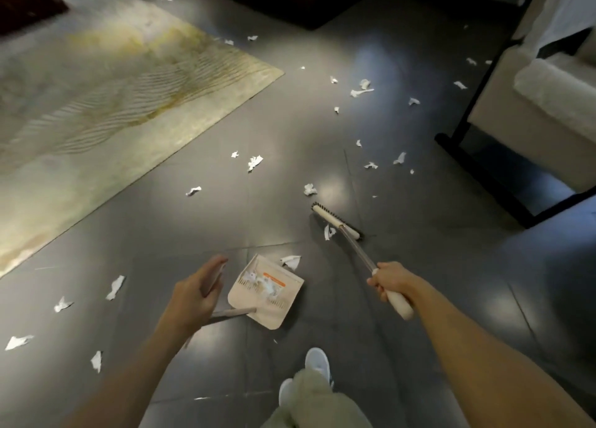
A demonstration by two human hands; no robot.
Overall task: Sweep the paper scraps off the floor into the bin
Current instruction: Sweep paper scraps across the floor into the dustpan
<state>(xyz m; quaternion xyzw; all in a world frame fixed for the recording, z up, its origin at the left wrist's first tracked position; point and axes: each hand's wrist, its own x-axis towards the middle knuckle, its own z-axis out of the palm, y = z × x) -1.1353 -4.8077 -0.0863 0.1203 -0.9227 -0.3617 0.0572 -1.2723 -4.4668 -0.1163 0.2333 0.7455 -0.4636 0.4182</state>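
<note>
White paper scraps (255, 162) litter the dark floor (290, 137); some, apparently crumpled, fill the beige dustpan (274, 311).

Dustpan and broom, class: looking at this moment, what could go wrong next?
The dustpan, held by the left hand, already carries paper scraps; tipping it might spill them. The broom in the right hand sits far from the floor scraps on the left, so those may be missed.

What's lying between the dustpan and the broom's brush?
In the head view, a white paper scrap lies by the dustpan corner, and a second scrap sits against the broom head.
</note>
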